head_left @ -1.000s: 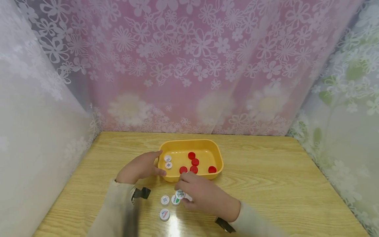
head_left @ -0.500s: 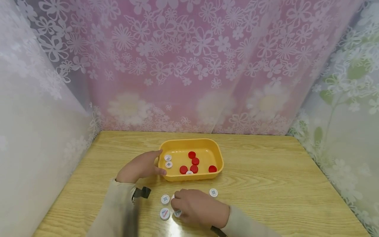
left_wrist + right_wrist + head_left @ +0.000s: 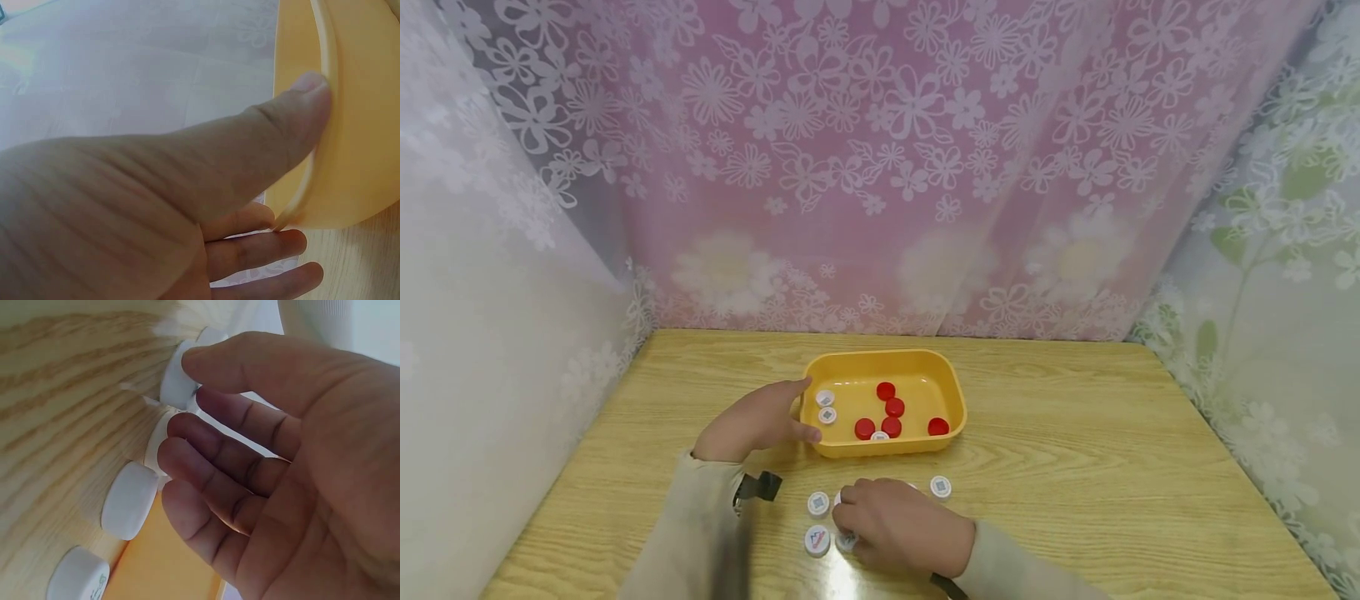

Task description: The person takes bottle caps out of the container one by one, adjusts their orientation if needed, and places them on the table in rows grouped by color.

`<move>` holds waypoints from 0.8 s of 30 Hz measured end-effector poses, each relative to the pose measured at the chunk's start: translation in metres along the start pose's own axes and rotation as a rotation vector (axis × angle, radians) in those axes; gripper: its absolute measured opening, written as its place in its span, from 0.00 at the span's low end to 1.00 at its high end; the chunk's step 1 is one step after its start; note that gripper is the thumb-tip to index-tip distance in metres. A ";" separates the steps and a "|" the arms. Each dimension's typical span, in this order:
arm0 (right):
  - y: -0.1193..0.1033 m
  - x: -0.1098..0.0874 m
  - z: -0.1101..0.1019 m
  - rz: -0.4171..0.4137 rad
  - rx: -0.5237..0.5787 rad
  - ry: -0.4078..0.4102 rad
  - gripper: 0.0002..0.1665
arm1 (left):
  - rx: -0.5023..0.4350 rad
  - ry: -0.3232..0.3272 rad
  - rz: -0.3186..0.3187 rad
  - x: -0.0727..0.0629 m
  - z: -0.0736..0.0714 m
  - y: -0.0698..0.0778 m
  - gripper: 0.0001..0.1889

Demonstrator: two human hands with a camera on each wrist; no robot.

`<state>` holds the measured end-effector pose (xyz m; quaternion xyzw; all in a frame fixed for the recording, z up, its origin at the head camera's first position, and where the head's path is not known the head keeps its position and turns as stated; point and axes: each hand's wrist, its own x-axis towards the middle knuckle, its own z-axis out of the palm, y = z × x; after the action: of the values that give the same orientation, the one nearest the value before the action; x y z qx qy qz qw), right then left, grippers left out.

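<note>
My left hand (image 3: pixel 756 421) holds the left end of a yellow plastic tray (image 3: pixel 880 355). Its thumb presses the rim in the left wrist view, with the other fingers bent below. Inside the tray lie several red bottle caps (image 3: pixel 894 407) and a few white ones (image 3: pixel 827 415). On the table in front of it, my right hand (image 3: pixel 906 525) pinches a white bottle cap (image 3: pixel 177 378) between thumb and index finger. The hand partly covers that cap in the head view. Close by are a white cap with a square print (image 3: pixel 817 503) and one with a red and blue print (image 3: pixel 817 540).
Another white cap (image 3: pixel 941 487) lies on the wooden table (image 3: pixel 1075 450), right of my right hand. More white caps (image 3: pixel 129 500) stand close to the fingers in the right wrist view. Pink floral curtain (image 3: pixel 880 167) hangs behind the table, with pale cloth on both sides.
My right hand has drawn back from the tray's front toward me, down to the caps on the table. A white cap in the tray's front and one on the right are now uncovered.
</note>
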<state>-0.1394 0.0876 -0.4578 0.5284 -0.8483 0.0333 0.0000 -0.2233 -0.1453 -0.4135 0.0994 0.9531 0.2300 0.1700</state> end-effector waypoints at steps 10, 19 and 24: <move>0.002 0.002 -0.003 0.028 0.008 -0.025 0.11 | 0.002 0.000 -0.004 0.000 -0.004 0.001 0.49; 0.013 0.001 -0.020 0.036 0.079 0.026 0.06 | -0.012 0.004 0.007 0.000 -0.002 0.000 0.49; 0.022 0.003 -0.030 0.085 0.113 0.037 0.07 | -0.012 -0.003 0.013 0.001 0.001 0.000 0.49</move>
<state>-0.1618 0.0965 -0.4286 0.4905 -0.8665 0.0909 -0.0155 -0.2237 -0.1449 -0.4150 0.1050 0.9506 0.2369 0.1708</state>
